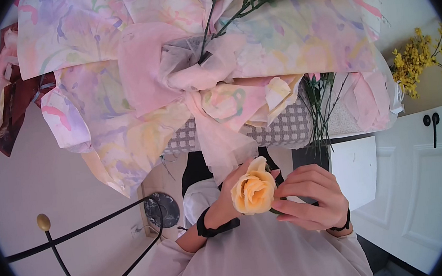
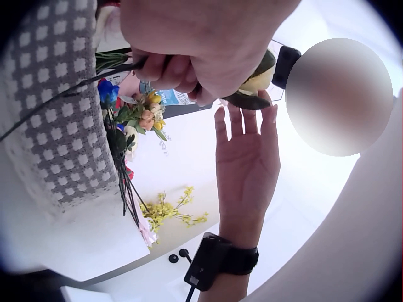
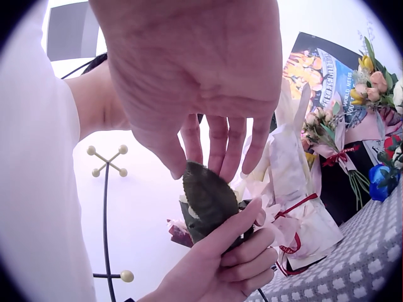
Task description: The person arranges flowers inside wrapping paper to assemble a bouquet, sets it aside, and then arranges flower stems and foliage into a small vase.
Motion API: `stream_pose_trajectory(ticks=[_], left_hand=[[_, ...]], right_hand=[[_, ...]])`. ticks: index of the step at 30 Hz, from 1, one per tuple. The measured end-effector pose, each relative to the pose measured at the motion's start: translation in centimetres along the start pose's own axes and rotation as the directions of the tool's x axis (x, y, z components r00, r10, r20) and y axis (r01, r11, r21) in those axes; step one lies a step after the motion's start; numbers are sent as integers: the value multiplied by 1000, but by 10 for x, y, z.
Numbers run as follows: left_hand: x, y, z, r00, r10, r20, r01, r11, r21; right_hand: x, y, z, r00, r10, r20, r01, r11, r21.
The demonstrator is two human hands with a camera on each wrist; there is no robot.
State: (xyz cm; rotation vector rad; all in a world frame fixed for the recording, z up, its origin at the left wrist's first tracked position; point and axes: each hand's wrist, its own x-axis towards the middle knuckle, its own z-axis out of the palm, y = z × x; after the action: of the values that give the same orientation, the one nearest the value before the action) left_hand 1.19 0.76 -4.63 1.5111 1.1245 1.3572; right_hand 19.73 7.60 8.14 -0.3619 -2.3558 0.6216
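Note:
A peach-yellow rose (image 1: 254,190) stands up in front of the person's chest. The left hand (image 2: 208,47) curls round its dark stem (image 2: 75,89) below the flower head. The right hand (image 1: 311,196) is beside the flower with its fingers extended. In the right wrist view, the right thumb and fingertips reach the top of a dark green leaf (image 3: 211,195) under the flower, while the left hand (image 3: 230,261) grips just beneath. Pink and pastel wrapping paper (image 1: 110,95) with a sheer ribbon (image 1: 221,138) lies on the bed ahead.
Loose green stems (image 1: 322,109) lie at the right of the grey-and-white checked cover (image 1: 284,129). A dark red wrapped bouquet (image 1: 6,95) is at far left, yellow blossoms (image 1: 418,60) at far right. A black metal rack (image 1: 81,234) stands at lower left, a white door (image 1: 417,183) at right.

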Motion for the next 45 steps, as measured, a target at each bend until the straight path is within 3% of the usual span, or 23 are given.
stream_pose_trajectory(ticks=[1,4,8,11,13,14,16,18,20,22,24,25,31,39,45], left_hand=[[2,1,-1,998,61,4,-61,992,112],[5,7,-4,999,18,34,-23,989,149],[12,19,-3,999,50,-3,-49,989,138],[14,20,-6,999,13,51,-17,996,90],[15,18,-5,997,61,45,-63,996,59],[17,18,-4,997,60,42,-63,996,57],[21,18,-1,985,172,-12,-165,959,229],[20,15,-3,983,181,4,-178,963,202],[19,18,-6,981,193,22,-193,966,173],[17,26,-13,986,49,158,-72,987,143],[15,26,-13,988,55,141,-77,985,152],[14,26,-12,990,62,124,-82,983,164],[15,21,-12,981,159,110,-173,975,137],[12,25,-10,971,226,83,-238,954,182],[8,24,-10,943,322,86,-334,909,252]], right_hand=[[-1,1,1,1000,0,0,0,1000,0],[-4,3,4,999,-34,-28,33,999,-15],[-5,3,1,1000,2,5,-2,1000,-20],[-5,3,-2,1000,6,24,-5,999,-32],[-9,5,-5,999,17,33,-16,999,-28],[-12,6,-6,1000,3,-11,-3,1000,-14],[-13,7,-6,999,-9,-52,9,1000,1],[-11,5,-5,987,15,-162,-7,999,52],[-5,5,-7,995,15,-99,-9,998,66],[0,5,-7,999,15,-37,-12,997,79],[5,5,-4,991,39,129,-46,998,50],[6,5,-4,990,32,138,-39,998,50],[1,8,-5,990,90,106,-93,995,23],[-8,8,-6,998,62,-4,-60,987,148],[-9,7,-12,992,101,71,-105,993,62]])
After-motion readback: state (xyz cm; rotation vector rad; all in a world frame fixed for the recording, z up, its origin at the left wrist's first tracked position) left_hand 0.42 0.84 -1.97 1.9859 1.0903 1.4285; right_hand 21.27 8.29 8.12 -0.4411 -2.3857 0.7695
